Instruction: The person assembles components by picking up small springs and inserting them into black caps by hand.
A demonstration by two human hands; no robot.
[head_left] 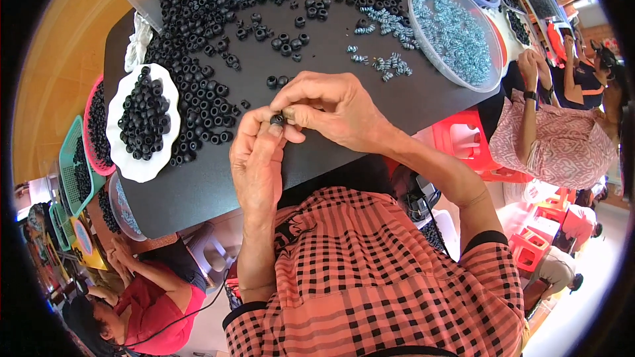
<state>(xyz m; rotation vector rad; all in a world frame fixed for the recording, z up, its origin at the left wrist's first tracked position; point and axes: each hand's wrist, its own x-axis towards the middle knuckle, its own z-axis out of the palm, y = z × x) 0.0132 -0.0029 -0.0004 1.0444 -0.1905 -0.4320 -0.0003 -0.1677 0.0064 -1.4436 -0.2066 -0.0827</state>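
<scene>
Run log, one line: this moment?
left hand: pinching black piece | right hand: at same piece | nearby: loose black pieces, tub of blue coils, white plate

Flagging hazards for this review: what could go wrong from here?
The small black piece in the left hand, with the right hand close beside it, might slip. Loose blue coils lie near loose black pieces and could get mixed. Heaped pieces on the white plate might roll off.

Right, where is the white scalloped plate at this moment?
In the head view, the white scalloped plate sits toward the left of the dark table, beside the loose black beads and left of the person's left hand.
</scene>
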